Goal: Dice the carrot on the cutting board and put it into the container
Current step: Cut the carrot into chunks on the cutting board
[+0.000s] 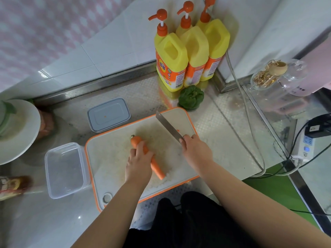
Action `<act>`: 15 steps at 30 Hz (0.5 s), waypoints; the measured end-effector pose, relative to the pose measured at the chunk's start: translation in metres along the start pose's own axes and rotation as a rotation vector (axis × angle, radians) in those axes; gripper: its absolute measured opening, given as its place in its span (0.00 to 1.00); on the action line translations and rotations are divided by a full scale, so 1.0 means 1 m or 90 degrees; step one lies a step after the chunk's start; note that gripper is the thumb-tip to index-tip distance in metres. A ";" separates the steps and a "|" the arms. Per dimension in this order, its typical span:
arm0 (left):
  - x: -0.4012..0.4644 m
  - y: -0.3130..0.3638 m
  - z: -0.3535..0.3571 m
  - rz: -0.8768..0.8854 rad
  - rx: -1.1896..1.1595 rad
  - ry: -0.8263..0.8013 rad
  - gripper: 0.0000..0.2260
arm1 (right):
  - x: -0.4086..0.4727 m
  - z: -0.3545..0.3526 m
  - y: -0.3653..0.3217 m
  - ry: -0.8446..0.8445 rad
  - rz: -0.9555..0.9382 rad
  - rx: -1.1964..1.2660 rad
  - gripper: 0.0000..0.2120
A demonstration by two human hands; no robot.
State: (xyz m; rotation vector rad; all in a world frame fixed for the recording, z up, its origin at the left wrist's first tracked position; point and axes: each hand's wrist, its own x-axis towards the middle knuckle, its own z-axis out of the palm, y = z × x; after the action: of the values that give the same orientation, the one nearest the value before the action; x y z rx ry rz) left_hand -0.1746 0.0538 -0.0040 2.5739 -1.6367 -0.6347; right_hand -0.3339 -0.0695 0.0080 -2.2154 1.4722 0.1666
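Here, in the head view, the left hand [138,164] lies over the middle of a whole carrot [138,141], its fingers [140,147] curled down on top and pinning it to the orange-rimmed cutting board [111,158]. The carrot's stem end sticks out beyond those fingers, its tip behind the wrist. The forearm reaches in from the lower edge, slanting up and right.

The right hand [194,149] is closed around a cleaver's handle, thumb laid along the side; the handle itself is hidden in the grip. The cleaver [167,127] blade angles away up and left, raised over the board, apart from the carrot and to the right of the left fingers.

Left of the left hand, touching the board's edge, sits a clear plastic container [65,170] on the table [223,140]. Its lid [108,114] lies beyond the board. Three yellow pump bottles [172,58] and a green pepper [191,96] stand farther back.
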 end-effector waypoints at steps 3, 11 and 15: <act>-0.007 -0.001 0.001 -0.052 -0.053 0.034 0.10 | -0.003 0.004 -0.004 -0.020 -0.013 0.035 0.17; -0.007 -0.008 0.012 -0.074 -0.142 0.133 0.15 | -0.005 0.010 -0.008 0.011 -0.024 0.040 0.13; -0.010 -0.005 0.016 -0.104 -0.290 0.111 0.21 | -0.010 0.007 -0.013 0.161 -0.132 0.012 0.11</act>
State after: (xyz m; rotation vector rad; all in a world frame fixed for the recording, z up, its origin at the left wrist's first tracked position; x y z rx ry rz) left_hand -0.1795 0.0679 -0.0170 2.3571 -1.0865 -0.6763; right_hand -0.3254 -0.0536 0.0092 -2.4260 1.3466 -0.2018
